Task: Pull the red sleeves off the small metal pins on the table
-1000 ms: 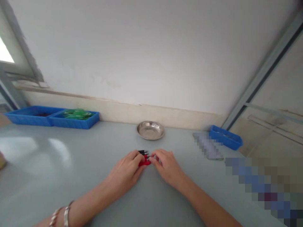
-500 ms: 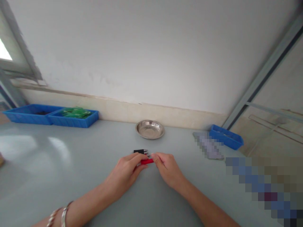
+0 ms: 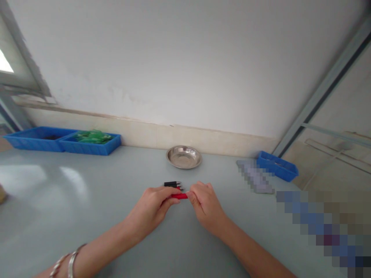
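A small red part [image 3: 179, 196] is pinched between the left hand [image 3: 150, 210] and right hand [image 3: 206, 204] above a pale grey desk [image 3: 87, 200]; a steel dish [image 3: 183, 157] and blue trays [image 3: 62, 139] are set along the white wall [image 3: 185, 65].

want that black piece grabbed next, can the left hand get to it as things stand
Probably yes. The black piece lies on the table just beyond the left hand, with nothing between them, but that hand's fingers are busy holding the red piece.

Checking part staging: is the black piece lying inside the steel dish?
No, the black piece lies on the table just beyond the hands, well short of the steel dish.
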The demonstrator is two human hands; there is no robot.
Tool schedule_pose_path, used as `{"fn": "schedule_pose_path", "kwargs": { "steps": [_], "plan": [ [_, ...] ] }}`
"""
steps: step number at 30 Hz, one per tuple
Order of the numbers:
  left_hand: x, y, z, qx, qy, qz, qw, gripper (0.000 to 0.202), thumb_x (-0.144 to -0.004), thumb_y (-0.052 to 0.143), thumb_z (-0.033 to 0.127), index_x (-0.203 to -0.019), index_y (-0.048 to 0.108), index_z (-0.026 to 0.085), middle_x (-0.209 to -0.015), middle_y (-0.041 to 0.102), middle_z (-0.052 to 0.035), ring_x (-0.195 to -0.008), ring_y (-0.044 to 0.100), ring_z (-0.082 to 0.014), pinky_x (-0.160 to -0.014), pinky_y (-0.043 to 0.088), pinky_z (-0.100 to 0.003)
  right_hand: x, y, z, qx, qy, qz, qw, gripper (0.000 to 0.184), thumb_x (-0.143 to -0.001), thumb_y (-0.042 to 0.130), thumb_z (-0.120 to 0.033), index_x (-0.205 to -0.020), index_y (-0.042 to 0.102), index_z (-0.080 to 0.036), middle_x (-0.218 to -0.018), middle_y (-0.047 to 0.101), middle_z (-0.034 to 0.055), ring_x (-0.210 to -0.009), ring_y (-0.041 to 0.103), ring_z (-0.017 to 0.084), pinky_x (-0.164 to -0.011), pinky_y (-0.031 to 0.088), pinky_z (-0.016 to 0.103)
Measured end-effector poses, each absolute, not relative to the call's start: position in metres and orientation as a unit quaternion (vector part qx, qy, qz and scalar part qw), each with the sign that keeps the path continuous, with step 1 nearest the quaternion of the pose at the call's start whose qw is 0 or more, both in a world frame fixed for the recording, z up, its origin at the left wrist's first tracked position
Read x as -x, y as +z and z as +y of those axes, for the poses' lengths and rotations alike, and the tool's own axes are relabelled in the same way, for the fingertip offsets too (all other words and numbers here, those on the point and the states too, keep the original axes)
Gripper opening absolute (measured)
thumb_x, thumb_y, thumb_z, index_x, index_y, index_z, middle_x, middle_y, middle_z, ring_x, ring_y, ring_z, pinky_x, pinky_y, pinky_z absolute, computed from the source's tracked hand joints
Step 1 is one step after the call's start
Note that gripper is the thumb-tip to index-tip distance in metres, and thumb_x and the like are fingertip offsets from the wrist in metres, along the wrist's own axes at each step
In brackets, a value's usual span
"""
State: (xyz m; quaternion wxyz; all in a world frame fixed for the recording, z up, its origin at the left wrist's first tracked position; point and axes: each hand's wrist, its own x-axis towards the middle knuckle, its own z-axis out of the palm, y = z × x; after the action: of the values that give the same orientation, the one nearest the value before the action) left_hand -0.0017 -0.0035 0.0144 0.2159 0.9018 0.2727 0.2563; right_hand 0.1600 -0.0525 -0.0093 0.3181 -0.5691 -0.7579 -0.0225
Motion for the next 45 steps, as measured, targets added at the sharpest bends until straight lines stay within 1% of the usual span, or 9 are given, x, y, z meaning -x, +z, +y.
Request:
{"fn": "schedule_pose_path", "kwargs": {
  "steps": [7,11,18,21,24,28,33,38,45],
  "plan": [
    [0.003,0.017,-0.002,-0.897,0.189,0.295,0.269,0.024,-0.081,0.039,0.028,-0.078,0.06,0.017,-0.066,0.061,0.0015,-0.055,0.052,-0.0107,-0.052,0.038,-0.019,-0.164,-0.006,-0.054,0.54,-0.057,-0.785,0.298,0.037,-0.089,0.02,-0.03,-0.064,0.043,-0.015,-0.063,0.049,0.0021,-0.064,0.038,0.013,-0.06,0.023,0.027],
    [0.002,0.014,0.003,-0.89,0.172,0.279,0.317,0.029,-0.083,0.035,0.028,-0.076,0.06,0.014,-0.063,0.059,0.0007,-0.054,0.05,-0.0099,-0.05,0.036,-0.019,-0.168,-0.002,-0.053,0.538,-0.05,-0.79,0.29,0.033,-0.088,0.026,-0.031,-0.068,0.047,-0.015,-0.069,0.053,0.0026,-0.067,0.04,0.014,-0.062,0.023,0.027],
    [0.001,0.008,0.007,-0.886,0.212,0.297,0.285,0.025,-0.082,0.041,0.033,-0.092,0.059,0.019,-0.08,0.064,0.0001,-0.07,0.056,-0.0128,-0.063,0.041,-0.022,-0.171,0.002,-0.052,0.557,0.062,-0.754,0.343,0.028,-0.083,0.038,-0.038,-0.071,0.051,-0.017,-0.068,0.053,-0.0005,-0.067,0.045,0.012,-0.062,0.027,0.024],
    [0.0,0.009,0.004,-0.891,0.23,0.293,0.261,0.024,-0.082,0.042,0.032,-0.094,0.059,0.02,-0.087,0.064,0.0,-0.075,0.058,-0.0136,-0.068,0.042,-0.022,-0.169,-0.001,-0.051,0.572,0.077,-0.739,0.348,0.037,-0.084,0.033,-0.041,-0.06,0.045,-0.016,-0.058,0.046,-0.0015,-0.059,0.041,0.01,-0.056,0.027,0.022],
    [-0.001,0.008,0.001,-0.895,0.24,0.281,0.25,0.023,-0.083,0.04,0.029,-0.095,0.058,0.021,-0.092,0.063,0.0001,-0.08,0.058,-0.0136,-0.071,0.042,-0.022,-0.167,-0.005,-0.049,0.575,0.083,-0.732,0.355,0.039,-0.087,0.027,-0.037,-0.055,0.038,-0.017,-0.053,0.041,-0.0018,-0.054,0.038,0.01,-0.052,0.026,0.022],
    [0.0,0.006,0.001,-0.9,0.23,0.278,0.245,0.022,-0.084,0.038,0.026,-0.095,0.057,0.021,-0.086,0.063,0.0006,-0.075,0.058,-0.0125,-0.068,0.042,-0.021,-0.167,-0.007,-0.05,0.56,0.073,-0.74,0.366,0.03,-0.086,0.03,-0.031,-0.062,0.041,-0.017,-0.059,0.046,-0.0012,-0.059,0.042,0.011,-0.057,0.028,0.022],
    [-0.001,0.007,0.0,-0.894,0.234,0.278,0.262,0.022,-0.084,0.036,0.024,-0.097,0.053,0.021,-0.083,0.062,0.0014,-0.072,0.057,-0.0111,-0.066,0.042,-0.021,-0.169,-0.001,-0.052,0.546,0.111,-0.735,0.385,0.012,-0.082,0.039,-0.027,-0.079,0.047,-0.018,-0.066,0.052,-0.0014,-0.064,0.046,0.011,-0.063,0.032,0.022],
    [-0.002,0.009,-0.002,-0.894,0.23,0.276,0.269,0.022,-0.084,0.035,0.023,-0.097,0.052,0.021,-0.088,0.062,0.0002,-0.077,0.057,-0.0122,-0.069,0.042,-0.023,-0.167,0.0,-0.052,0.558,0.164,-0.708,0.4,0.025,-0.082,0.036,-0.038,-0.076,0.049,-0.017,-0.059,0.049,-0.0025,-0.055,0.044,0.009,-0.055,0.032,0.02],
    [-0.002,0.004,-0.001,-0.892,0.248,0.276,0.259,0.02,-0.084,0.036,0.024,-0.097,0.052,0.021,-0.091,0.061,0.0001,-0.08,0.056,-0.0124,-0.072,0.042,-0.023,-0.166,-0.004,-0.051,0.57,0.162,-0.694,0.409,0.031,-0.084,0.032,-0.037,-0.062,0.042,-0.017,-0.055,0.043,-0.0025,-0.053,0.04,0.009,-0.052,0.03,0.02]
  ]
}}
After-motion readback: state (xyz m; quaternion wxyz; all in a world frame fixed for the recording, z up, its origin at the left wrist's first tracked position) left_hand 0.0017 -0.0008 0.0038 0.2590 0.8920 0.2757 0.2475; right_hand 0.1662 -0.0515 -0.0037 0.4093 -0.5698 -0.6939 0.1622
